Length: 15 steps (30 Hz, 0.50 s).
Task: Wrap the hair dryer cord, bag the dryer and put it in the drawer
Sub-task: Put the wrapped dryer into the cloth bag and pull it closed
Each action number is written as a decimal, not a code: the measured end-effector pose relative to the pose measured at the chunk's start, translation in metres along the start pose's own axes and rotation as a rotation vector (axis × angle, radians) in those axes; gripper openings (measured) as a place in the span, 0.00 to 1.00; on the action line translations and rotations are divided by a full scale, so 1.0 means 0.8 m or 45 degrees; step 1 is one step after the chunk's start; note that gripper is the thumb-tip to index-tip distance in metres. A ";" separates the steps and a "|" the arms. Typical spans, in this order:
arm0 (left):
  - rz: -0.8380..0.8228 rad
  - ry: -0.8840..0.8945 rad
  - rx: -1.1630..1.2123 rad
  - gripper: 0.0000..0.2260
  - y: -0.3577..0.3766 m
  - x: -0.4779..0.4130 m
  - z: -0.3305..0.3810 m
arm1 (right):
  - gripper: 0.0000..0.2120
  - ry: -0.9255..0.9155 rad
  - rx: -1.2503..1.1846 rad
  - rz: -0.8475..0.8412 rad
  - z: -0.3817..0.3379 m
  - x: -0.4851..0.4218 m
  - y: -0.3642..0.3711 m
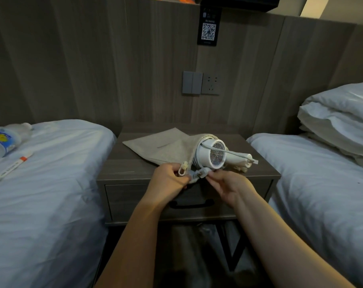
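Head view: your left hand (168, 179) and right hand (228, 188) pinch the cord (197, 176); dryer (213, 154) not fully in bag (161, 146), drawer (134, 200) closed.

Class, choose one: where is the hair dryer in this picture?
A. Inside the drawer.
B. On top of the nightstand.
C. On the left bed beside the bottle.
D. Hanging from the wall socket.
B: the hair dryer lies on the nightstand top, touching the cloth bag. The drawer below is closed, and the left hand and right hand hold its cord.
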<state>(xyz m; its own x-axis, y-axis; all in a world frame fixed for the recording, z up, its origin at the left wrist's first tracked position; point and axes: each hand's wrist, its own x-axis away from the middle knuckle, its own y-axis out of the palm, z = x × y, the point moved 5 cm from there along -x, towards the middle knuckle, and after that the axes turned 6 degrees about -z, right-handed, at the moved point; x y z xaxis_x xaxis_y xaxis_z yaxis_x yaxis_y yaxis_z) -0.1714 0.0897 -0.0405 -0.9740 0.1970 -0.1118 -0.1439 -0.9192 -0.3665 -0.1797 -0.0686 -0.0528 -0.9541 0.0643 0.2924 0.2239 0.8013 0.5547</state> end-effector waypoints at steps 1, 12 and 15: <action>-0.009 0.019 -0.003 0.02 -0.001 0.000 0.000 | 0.13 -0.018 -0.002 0.019 0.000 -0.001 0.002; -0.008 0.120 0.111 0.08 -0.003 0.000 0.015 | 0.09 -0.153 0.409 0.334 0.009 -0.013 0.017; 0.045 0.070 0.137 0.09 -0.002 -0.002 0.014 | 0.10 -0.238 0.628 0.383 0.015 -0.012 0.020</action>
<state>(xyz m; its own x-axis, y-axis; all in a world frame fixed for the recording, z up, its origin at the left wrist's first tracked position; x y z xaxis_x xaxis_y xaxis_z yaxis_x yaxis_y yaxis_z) -0.1718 0.0872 -0.0297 -0.9682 0.1793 -0.1743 -0.1302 -0.9566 -0.2608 -0.1691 -0.0489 -0.0562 -0.8919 0.3987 0.2136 0.4138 0.9099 0.0296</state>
